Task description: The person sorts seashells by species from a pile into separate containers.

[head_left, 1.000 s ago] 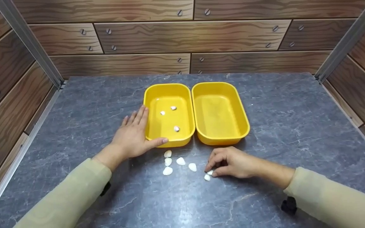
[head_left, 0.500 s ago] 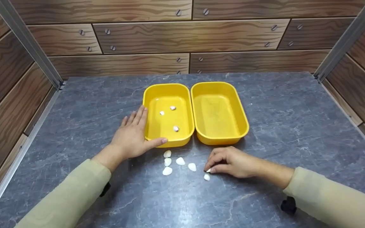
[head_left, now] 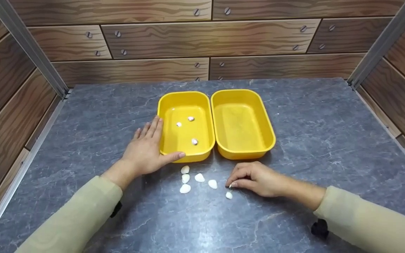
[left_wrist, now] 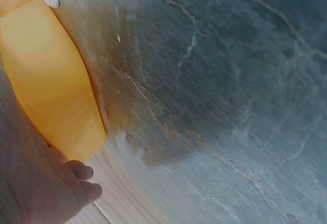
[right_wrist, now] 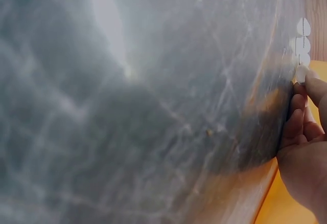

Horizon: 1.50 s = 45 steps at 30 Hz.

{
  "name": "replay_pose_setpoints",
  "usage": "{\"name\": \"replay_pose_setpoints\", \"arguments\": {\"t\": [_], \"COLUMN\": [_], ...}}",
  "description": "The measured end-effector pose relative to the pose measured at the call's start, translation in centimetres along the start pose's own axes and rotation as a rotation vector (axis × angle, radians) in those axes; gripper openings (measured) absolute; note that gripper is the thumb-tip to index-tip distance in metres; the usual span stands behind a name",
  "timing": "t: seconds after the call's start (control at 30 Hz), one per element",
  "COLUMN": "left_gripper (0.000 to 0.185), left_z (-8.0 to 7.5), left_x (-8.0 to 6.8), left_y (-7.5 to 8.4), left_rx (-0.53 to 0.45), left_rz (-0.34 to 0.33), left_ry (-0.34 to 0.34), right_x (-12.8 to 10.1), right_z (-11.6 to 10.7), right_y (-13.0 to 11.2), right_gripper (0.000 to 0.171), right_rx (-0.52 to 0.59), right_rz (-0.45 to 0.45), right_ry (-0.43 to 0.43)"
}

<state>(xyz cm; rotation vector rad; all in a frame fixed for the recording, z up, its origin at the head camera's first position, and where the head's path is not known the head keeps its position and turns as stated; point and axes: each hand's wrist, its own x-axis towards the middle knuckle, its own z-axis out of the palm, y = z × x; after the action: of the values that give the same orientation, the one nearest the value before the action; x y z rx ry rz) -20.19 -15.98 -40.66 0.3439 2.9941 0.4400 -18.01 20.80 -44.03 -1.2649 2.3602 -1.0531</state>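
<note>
My left hand (head_left: pixel 142 153) rests on the left yellow tub (head_left: pixel 206 157), its fingers straight along the side wall and the thumb over the front rim. Several small pale seashells (head_left: pixel 194 141) lie inside that tub. In front of the right yellow tub (head_left: pixel 246 154), my right hand (head_left: pixel 257 180) pinches a small white seashell (head_left: pixel 230 186) between thumb and fingertips, mostly covered by them. Just below it a white shell (head_left: pixel 229 195) lies on the table. More white shells (head_left: pixel 212 184) are spread to the left, with a short column of shells (head_left: pixel 185 188) under the left tub.
Both tubs stand side by side on the grey marbled table (head_left: pixel 315 140). The right tub's bare floor shows. Wood-patterned panels (head_left: pixel 160 38) close off the back and both sides, with metal corner posts (head_left: pixel 378 45).
My right fingers have drawn the pinched shell slightly up and left, away from the shell below it. The left hand stays in place on the tub.
</note>
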Motion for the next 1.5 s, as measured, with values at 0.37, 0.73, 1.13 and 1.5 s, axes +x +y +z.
{"name": "replay_pose_setpoints", "arguments": {"t": [0.37, 0.73, 1.13, 1.5], "left_gripper": [0.128, 0.130, 0.127, 0.126], "left_z": [-0.1, -0.3, -0.2, -0.1], "left_x": [-0.2, -0.1, -0.1, -0.1], "left_y": [0.1, 0.0, 0.0, 0.1], "left_rx": [-0.001, 0.006, 0.005, 0.013], "left_rz": [-0.008, -0.009, -0.005, 0.006], "left_ry": [-0.019, -0.017, -0.014, -0.008], "right_x": [0.1, 0.5, 2.8, 7.0], "right_z": [0.0, -0.8, -3.1, -5.2], "right_y": [-0.5, -2.5, -5.2, -7.1], "right_gripper": [0.014, 0.017, 0.016, 0.015], "right_rx": [0.115, 0.159, 0.112, 0.045], "right_rz": [0.093, 0.130, 0.105, 0.075], "right_ry": [0.016, -0.017, 0.001, 0.125]}}
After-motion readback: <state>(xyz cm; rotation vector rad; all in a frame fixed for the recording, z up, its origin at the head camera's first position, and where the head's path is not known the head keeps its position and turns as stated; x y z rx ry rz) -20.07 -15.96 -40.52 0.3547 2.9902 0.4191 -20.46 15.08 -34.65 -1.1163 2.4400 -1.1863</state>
